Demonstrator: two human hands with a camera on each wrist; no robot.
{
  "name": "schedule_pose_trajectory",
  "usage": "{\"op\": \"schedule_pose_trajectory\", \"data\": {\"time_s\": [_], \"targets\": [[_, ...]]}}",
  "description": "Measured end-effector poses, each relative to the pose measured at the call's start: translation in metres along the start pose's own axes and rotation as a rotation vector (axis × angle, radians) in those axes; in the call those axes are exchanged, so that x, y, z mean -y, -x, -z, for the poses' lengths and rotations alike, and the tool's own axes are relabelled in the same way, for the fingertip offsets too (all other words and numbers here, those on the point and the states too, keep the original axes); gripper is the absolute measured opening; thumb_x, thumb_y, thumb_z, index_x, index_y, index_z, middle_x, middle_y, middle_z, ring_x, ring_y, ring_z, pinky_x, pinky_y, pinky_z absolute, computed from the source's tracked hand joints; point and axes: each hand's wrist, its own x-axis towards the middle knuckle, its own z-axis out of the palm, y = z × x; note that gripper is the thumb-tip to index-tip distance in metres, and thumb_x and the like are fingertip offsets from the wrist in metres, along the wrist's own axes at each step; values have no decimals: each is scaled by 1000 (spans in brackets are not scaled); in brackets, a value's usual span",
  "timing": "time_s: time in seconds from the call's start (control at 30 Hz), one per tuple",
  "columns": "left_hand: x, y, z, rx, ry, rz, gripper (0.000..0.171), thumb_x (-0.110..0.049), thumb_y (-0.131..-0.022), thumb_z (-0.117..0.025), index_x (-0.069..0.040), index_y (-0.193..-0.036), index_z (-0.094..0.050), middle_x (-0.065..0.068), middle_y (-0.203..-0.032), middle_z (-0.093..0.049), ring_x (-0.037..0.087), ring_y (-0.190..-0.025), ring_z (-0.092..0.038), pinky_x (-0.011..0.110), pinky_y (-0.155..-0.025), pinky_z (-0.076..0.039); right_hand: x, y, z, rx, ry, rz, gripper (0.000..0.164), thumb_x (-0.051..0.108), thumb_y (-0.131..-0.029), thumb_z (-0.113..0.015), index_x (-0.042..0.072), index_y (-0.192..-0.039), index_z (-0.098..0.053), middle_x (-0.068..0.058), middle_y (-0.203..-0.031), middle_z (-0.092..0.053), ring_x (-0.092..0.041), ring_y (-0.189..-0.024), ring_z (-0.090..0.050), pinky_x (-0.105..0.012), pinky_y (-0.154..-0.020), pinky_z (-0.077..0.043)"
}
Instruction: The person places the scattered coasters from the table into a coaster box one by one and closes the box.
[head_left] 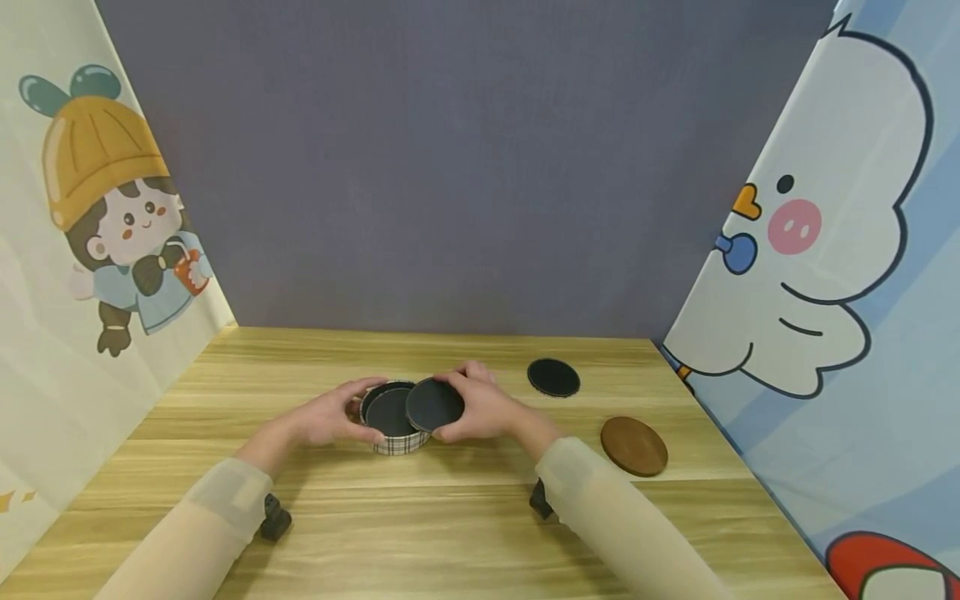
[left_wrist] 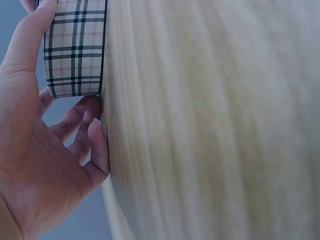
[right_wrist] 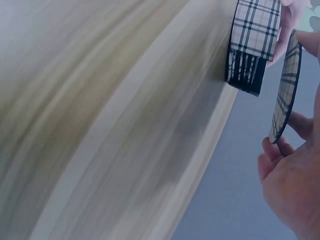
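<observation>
A round plaid coaster holder (head_left: pixel 397 443) stands on the table, its dark inside showing a black disc. My left hand (head_left: pixel 333 415) grips the holder from the left, thumb at the near side and fingers around the far side; the plaid wall (left_wrist: pixel 76 47) fills the upper part of the left wrist view. Between thumb and fingers, my right hand (head_left: pixel 483 406) pinches a round coaster (head_left: pixel 435 406) by its right edge. Black on its upper face and plaid beneath (right_wrist: pixel 287 90), this coaster is raised and overlaps the holder's right rim in the head view.
Toward the back right of the wood-grain table (head_left: pixel 405 533) lies another black coaster (head_left: pixel 553 377). Nearer, beside the right forearm, is a round brown disc (head_left: pixel 633 446). A grey panel (head_left: pixel 450 167) closes the back, with cartoon-printed sheets at both sides.
</observation>
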Motion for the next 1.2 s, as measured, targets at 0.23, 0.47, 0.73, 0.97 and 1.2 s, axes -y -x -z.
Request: {"op": "schedule_pose_trajectory", "data": {"time_s": [0.23,0.47,0.73,0.97,1.2], "targets": [[-1,0,0,1,6,-10,106,-23,-91,-93,-6,-173,-27,30,-154,-52,35,-127,-69,35,-100,-54,8,-11,-8,-3,6,9,97,49,-78,-90,21,-163,-53,-12,-151,-47,-29,-138,-41,-51,-116,-35],[-3,0,1,18,31,-13,106,-20,-92,-92,-4,-173,-25,31,-156,-51,32,-122,-70,35,-95,-56,14,-20,-16,0,6,1,97,52,-79,-91,23,-163,-53,-10,-151,-47,-27,-137,-41,-49,-115,-35],[-1,0,2,22,5,-8,105,-24,-94,-91,-6,-173,-25,29,-153,-51,33,-126,-68,34,-95,-56,26,-29,-23,12,-9,-23,94,53,-83,-90,26,-165,-51,-7,-152,-47,-24,-136,-41,-45,-113,-36],[2,0,3,37,-5,-6,103,-26,-95,-89,-7,-174,-25,27,-151,-50,34,-128,-68,37,-97,-57,32,-35,-30,15,8,-23,91,52,-85,-89,29,-164,-52,-6,-151,-47,-23,-135,-41,-44,-113,-36],[4,-2,4,54,8,-33,101,-25,-96,-88,-8,-174,-26,27,-149,-50,32,-123,-69,40,-97,-58,37,-36,-34,17,-23,-45,88,53,-85,-90,30,-162,-54,-3,-145,-47,-21,-129,-40,-40,-107,-36]]}}
